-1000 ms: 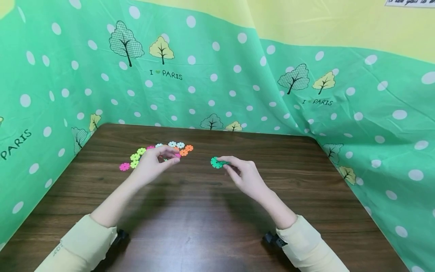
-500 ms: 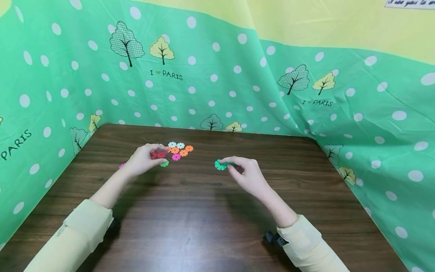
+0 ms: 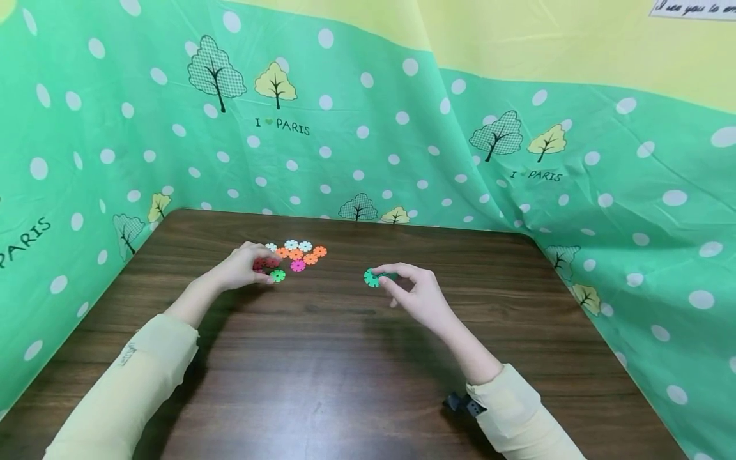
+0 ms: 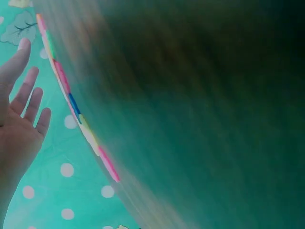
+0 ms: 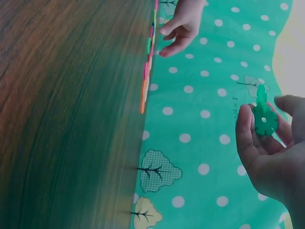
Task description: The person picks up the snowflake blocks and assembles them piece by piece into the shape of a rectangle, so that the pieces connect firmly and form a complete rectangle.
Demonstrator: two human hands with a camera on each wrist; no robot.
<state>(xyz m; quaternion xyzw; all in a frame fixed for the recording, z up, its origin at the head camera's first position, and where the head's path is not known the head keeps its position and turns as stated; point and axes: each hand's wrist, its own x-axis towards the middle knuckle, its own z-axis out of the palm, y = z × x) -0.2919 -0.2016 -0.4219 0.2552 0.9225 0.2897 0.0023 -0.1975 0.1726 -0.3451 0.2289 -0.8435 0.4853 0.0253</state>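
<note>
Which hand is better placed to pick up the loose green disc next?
Left, I'd judge: the left hand hovers beside the loose green disc and looks empty. The right hand is farther off and pinches darker green pieces.

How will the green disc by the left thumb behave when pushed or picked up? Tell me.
The green disc looks thin and plastic, so it is probably light and fairly stiff. Lying flat on the smooth-looking table, it would likely slide rather than roll. Its notched rim may aid a pinch.
</note>
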